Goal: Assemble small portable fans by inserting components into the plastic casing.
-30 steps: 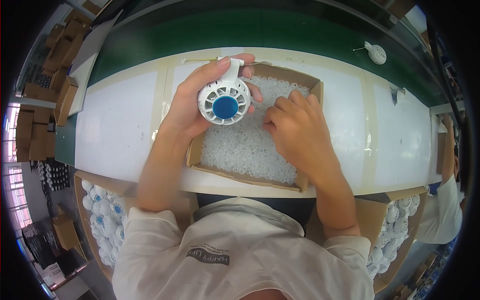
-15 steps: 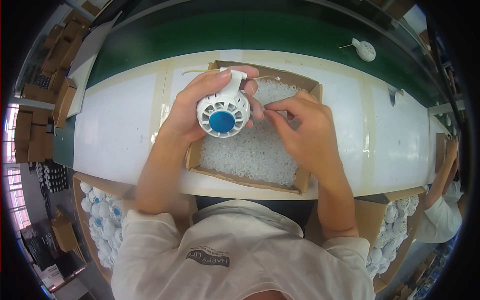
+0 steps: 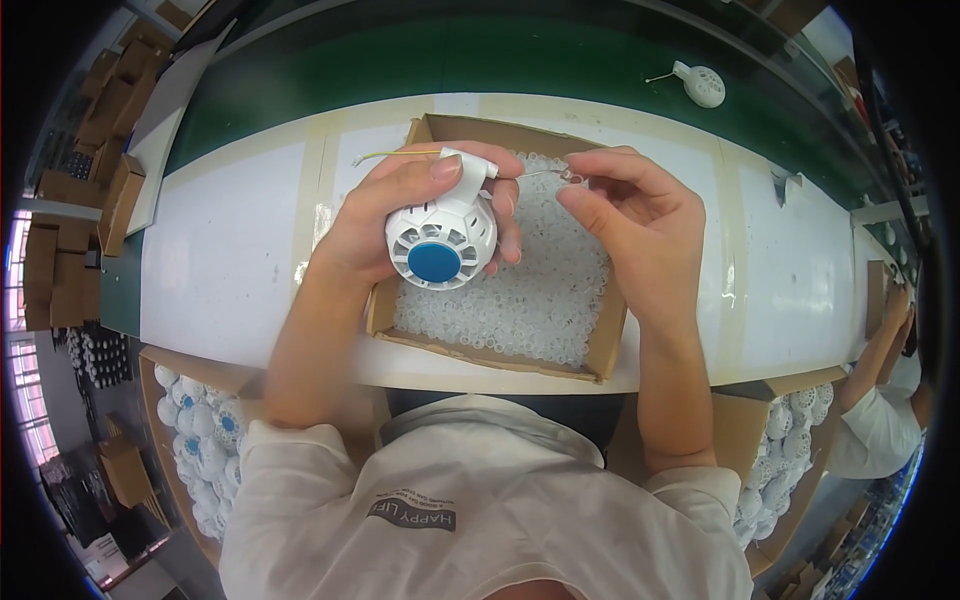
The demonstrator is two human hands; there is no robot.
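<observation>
My left hand (image 3: 385, 205) is wrapped round a small white fan head (image 3: 475, 232) with a round blue centre and a short stem pointing away from me. A thin yellowish wire (image 3: 400, 153) leaves the stem to the left, and a pale wire (image 3: 540, 172) runs from its right end. Thumb and fingertips of my right hand (image 3: 640, 210) pinch a small clear plastic ring (image 3: 570, 177) at that pale wire's tip; whether the wire passes through it is too small to tell. Below both hands lies a shallow cardboard box (image 3: 590, 350) full of similar clear rings (image 3: 490, 315).
Another white fan head (image 3: 704, 87) lies on the green surface (image 3: 450, 60) beyond the white worktop (image 3: 240, 230). Cartons of fan heads stand at the left (image 3: 205, 430) and right (image 3: 785, 450) below the table edge. A co-worker's arm (image 3: 880, 345) shows at far right.
My right hand has moved up and right, from beside the fan head to the pale wire's end, where a clear ring now shows. The far fan head on the green surface has shifted left.
</observation>
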